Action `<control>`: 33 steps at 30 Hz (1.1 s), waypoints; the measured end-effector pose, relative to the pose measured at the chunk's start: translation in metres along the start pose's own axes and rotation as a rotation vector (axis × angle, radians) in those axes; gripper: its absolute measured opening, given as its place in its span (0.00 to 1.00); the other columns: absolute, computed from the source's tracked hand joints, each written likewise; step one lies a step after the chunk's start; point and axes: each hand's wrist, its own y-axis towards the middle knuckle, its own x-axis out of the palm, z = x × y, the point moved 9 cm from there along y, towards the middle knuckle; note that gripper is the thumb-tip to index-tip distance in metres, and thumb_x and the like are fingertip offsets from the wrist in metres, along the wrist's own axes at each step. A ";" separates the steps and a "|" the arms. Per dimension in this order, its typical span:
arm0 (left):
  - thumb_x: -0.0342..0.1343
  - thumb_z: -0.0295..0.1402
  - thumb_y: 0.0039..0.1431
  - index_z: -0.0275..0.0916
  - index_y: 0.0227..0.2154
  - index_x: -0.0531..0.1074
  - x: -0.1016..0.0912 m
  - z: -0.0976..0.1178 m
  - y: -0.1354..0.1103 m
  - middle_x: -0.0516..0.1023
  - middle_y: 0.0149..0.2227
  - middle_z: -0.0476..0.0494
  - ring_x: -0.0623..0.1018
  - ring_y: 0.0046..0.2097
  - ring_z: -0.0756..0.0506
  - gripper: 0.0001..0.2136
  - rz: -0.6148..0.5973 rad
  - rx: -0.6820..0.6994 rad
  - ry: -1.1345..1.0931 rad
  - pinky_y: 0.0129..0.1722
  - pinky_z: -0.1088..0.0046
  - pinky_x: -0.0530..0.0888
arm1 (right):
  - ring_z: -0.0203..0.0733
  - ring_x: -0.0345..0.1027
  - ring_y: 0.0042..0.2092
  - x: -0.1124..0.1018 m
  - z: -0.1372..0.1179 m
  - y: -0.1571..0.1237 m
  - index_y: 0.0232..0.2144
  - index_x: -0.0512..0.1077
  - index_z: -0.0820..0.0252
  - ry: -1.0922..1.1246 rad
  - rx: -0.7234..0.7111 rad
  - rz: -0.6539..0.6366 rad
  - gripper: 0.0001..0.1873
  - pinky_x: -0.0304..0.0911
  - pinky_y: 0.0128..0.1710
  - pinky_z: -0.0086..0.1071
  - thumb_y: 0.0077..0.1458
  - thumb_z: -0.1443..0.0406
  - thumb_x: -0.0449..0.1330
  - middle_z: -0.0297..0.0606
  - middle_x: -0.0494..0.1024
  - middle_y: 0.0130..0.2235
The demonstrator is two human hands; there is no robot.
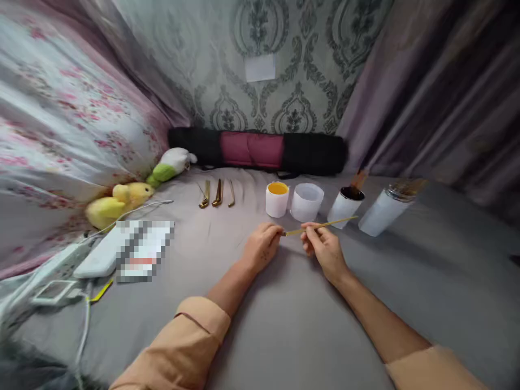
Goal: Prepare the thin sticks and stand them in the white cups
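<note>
My left hand (262, 245) and my right hand (323, 248) meet over the grey sheet (284, 319), both pinched on one thin golden stick (320, 225). The left fingers grip its near end, the right fingers hold it further along, and its far end points right toward the cups. Just beyond the hands stand a white cup with yellow contents (277, 199), an empty white cup (307, 201), a tilted white cup with a dark inside (346, 206) and a leaning jar (385, 208) holding several sticks.
Three golden utensils (216, 194) lie at the back left. A black and maroon roll (260, 150) lies along the wall. Yellow and green plush toys (122, 201) sit on the left, with a white box (101, 254), a power strip and cables (49, 276) nearby.
</note>
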 end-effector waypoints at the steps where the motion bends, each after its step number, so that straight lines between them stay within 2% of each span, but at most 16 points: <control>1: 0.44 0.29 0.58 0.38 0.36 0.70 0.001 0.000 0.000 0.73 0.36 0.43 0.70 0.38 0.50 0.10 -0.008 -0.015 -0.012 0.40 0.74 0.65 | 0.29 0.60 0.21 -0.001 0.001 -0.001 0.35 0.68 0.62 -0.003 0.005 0.004 0.15 0.55 0.17 0.24 0.51 0.56 0.55 0.32 0.68 0.26; 5: 0.46 0.29 0.57 0.38 0.35 0.71 0.003 -0.006 0.001 0.74 0.34 0.45 0.70 0.33 0.51 0.09 -0.022 -0.125 -0.101 0.36 0.76 0.66 | 0.29 0.60 0.21 -0.004 0.003 -0.002 0.35 0.68 0.62 -0.002 0.020 0.025 0.15 0.55 0.17 0.24 0.51 0.55 0.55 0.33 0.68 0.26; 11: 0.50 0.35 0.53 0.35 0.32 0.72 0.004 -0.026 -0.001 0.74 0.28 0.45 0.70 0.28 0.52 0.10 0.031 -0.401 -0.349 0.29 0.78 0.66 | 0.29 0.60 0.22 -0.007 0.006 -0.001 0.35 0.68 0.61 0.005 0.038 0.047 0.16 0.54 0.17 0.23 0.50 0.55 0.55 0.32 0.68 0.26; 17: 0.50 0.42 0.52 0.32 0.32 0.70 0.016 -0.036 -0.005 0.70 0.23 0.47 0.66 0.20 0.55 0.15 0.027 -0.610 -0.633 0.18 0.80 0.61 | 0.29 0.59 0.22 -0.008 0.006 -0.001 0.35 0.68 0.60 0.000 0.037 0.042 0.15 0.54 0.17 0.23 0.50 0.55 0.55 0.32 0.67 0.25; 20: 0.50 0.43 0.51 0.32 0.31 0.70 0.023 -0.035 -0.008 0.69 0.22 0.48 0.66 0.18 0.55 0.17 0.019 -0.676 -0.712 0.15 0.81 0.60 | 0.29 0.59 0.22 -0.006 0.006 -0.002 0.35 0.68 0.60 -0.007 0.050 0.024 0.15 0.54 0.18 0.24 0.51 0.55 0.54 0.32 0.67 0.25; 26: 0.52 0.44 0.50 0.32 0.33 0.69 0.040 -0.028 -0.016 0.69 0.22 0.48 0.67 0.17 0.55 0.17 -0.107 -0.778 -0.891 0.14 0.80 0.60 | 0.30 0.59 0.21 -0.004 0.003 0.000 0.34 0.68 0.61 -0.022 0.052 -0.011 0.15 0.54 0.18 0.24 0.51 0.55 0.54 0.31 0.66 0.24; 33: 0.56 0.40 0.49 0.31 0.35 0.68 0.060 -0.016 -0.024 0.69 0.23 0.48 0.65 0.18 0.56 0.16 -0.289 -0.881 -1.157 0.14 0.82 0.57 | 0.29 0.58 0.21 -0.003 -0.007 0.004 0.33 0.67 0.62 -0.048 0.084 -0.169 0.15 0.54 0.19 0.25 0.51 0.55 0.53 0.30 0.65 0.23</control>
